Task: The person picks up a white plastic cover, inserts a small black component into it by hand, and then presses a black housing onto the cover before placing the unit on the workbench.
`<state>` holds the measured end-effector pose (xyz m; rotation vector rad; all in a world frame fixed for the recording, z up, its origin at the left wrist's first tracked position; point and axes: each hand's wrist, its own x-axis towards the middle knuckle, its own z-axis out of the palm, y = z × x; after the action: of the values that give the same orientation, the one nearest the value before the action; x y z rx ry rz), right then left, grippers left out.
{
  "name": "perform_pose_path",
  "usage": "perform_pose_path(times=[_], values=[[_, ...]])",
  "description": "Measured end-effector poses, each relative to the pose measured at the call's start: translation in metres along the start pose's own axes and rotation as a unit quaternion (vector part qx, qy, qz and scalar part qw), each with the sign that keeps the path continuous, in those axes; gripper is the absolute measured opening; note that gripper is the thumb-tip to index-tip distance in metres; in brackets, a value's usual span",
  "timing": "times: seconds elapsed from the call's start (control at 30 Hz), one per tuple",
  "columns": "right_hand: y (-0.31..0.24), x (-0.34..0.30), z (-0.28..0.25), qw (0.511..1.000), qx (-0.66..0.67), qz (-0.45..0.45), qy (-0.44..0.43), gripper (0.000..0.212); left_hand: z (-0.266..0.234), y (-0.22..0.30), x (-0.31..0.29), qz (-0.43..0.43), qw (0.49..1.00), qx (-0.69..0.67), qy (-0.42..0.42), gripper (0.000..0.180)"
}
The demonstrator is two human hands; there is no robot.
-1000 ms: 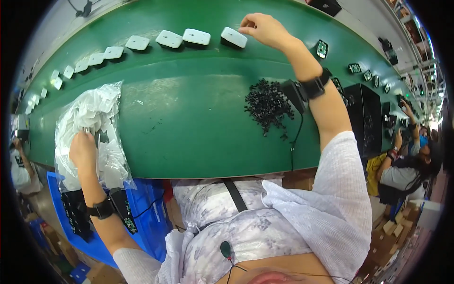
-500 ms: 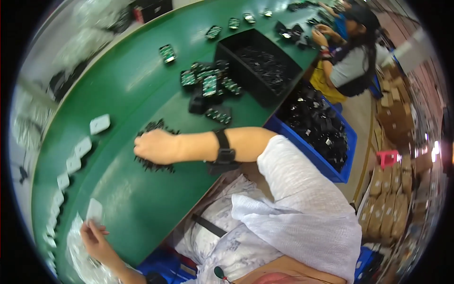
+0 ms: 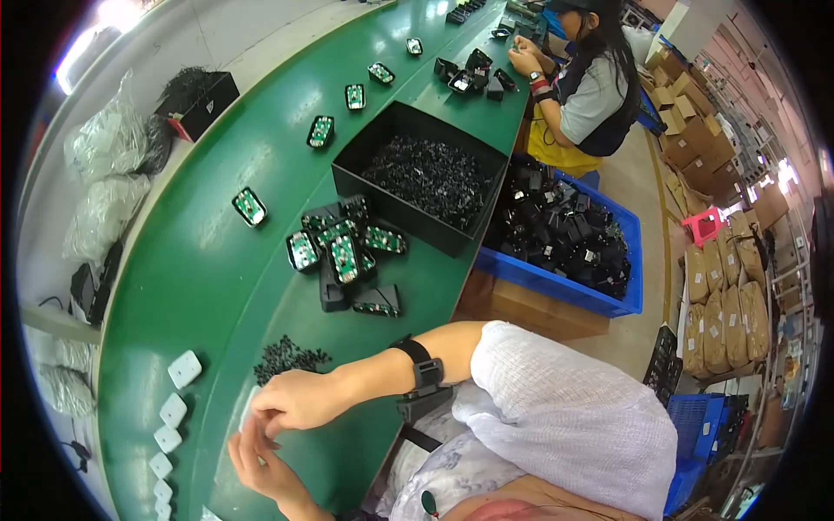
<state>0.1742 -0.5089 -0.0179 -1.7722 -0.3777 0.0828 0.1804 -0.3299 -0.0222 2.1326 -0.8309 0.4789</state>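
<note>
My left hand (image 3: 262,466) grips a white plastic cover (image 3: 249,406), which shows only as a thin edge above the fingers. Against it is my right hand (image 3: 300,401), fingers curled and pressed together; what they hold, if anything, is hidden. Just beyond the right hand lies a loose heap of tiny black parts (image 3: 289,356) on the green table (image 3: 208,286). A curved row of similar white square covers (image 3: 185,369) runs down the table at the left.
A pile of black housings with green circuit boards (image 3: 345,258) lies ahead, beside a black bin (image 3: 417,227) of small black parts. A blue crate (image 3: 556,291) of black pieces stands right of the table. Further off, a person (image 3: 582,95) works at the table.
My left hand has brought the white cover across to my right hand, which has left the heap of black parts. The view has shifted, so the scene sits lower.
</note>
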Motion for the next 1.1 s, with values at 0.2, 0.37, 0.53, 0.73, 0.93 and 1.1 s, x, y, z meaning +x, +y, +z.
perform_pose_path(times=[0.2, 0.37, 0.53, 0.73, 0.93, 1.1], values=[[0.001, -0.001, -0.024, 0.975, 0.202, 0.090, -0.016, 0.017, 0.003, 0.013, 0.013, -0.090, 0.990, -0.101, -0.046, 0.026], [0.001, -0.015, -0.025, 0.965, 0.237, 0.111, 0.021, 0.014, 0.021, 0.013, 0.010, -0.054, 0.995, -0.076, -0.026, 0.012], [0.004, -0.032, -0.011, 0.949, 0.296, 0.105, 0.040, 0.013, 0.020, 0.024, -0.003, -0.095, 0.992, -0.081, -0.022, 0.006], [0.006, -0.044, 0.004, 0.939, 0.315, 0.133, 0.029, 0.014, 0.013, 0.029, -0.019, -0.037, 0.998, -0.048, 0.006, 0.015], [-0.011, -0.050, 0.026, 0.975, 0.160, 0.005, 0.151, 0.009, 0.007, 0.046, -0.040, -0.317, 0.878, -0.348, 0.088, 0.056], [-0.027, -0.053, 0.031, 0.991, -0.016, -0.057, 0.119, 0.005, -0.011, 0.050, -0.058, -0.393, 0.782, -0.481, 0.061, 0.015]])
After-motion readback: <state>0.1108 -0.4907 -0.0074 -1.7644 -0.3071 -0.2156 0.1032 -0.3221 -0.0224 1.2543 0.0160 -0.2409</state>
